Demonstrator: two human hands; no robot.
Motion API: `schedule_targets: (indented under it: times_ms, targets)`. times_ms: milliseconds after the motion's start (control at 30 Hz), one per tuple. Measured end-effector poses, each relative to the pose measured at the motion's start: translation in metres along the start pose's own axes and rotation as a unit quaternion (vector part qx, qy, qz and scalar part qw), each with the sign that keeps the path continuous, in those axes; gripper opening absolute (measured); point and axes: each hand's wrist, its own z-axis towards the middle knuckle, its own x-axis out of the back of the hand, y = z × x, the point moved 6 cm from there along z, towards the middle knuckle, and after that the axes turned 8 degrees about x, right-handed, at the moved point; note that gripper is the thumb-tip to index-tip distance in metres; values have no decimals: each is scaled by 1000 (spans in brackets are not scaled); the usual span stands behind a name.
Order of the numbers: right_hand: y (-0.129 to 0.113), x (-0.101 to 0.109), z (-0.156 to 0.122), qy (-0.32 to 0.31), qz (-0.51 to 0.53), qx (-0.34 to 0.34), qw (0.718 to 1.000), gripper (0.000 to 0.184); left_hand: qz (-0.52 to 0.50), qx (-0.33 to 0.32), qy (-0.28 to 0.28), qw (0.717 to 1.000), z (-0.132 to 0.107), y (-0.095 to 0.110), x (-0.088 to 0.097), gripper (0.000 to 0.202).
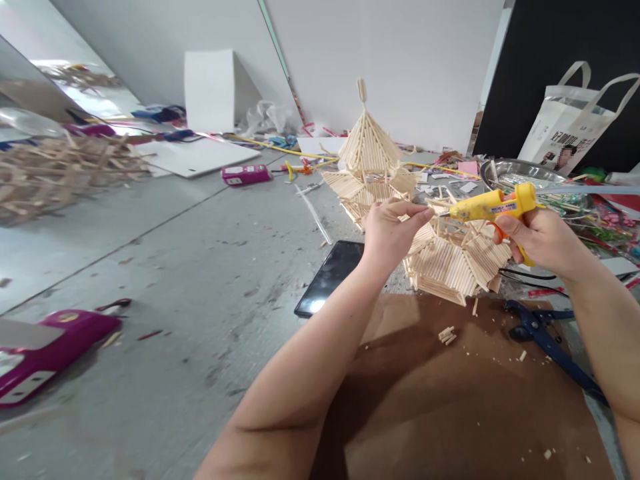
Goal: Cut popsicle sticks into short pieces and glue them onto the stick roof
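Note:
My right hand is wrapped round a yellow glue gun with an orange trigger, its nozzle pointing left. My left hand is closed in a pinch right at the nozzle tip, holding something too small to make out. Just below both hands lies a wooden stick roof section, tilted. Behind it stands a pagoda-shaped stick model with a pointed top. A few short loose sticks lie on the brown cardboard sheet.
A black phone lies left of the cardboard. Blue-handled pliers rest at its right edge. A metal bowl and white tote bag sit at the back right. Magenta cases and another stick structure lie on the left.

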Motion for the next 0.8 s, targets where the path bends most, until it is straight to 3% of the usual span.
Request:
schedule_targets:
  times_ms: [800]
  targets:
    - [2, 1, -6, 8, 16, -16, 1000, 48, 57, -19, 22, 998, 1, 6, -2, 4]
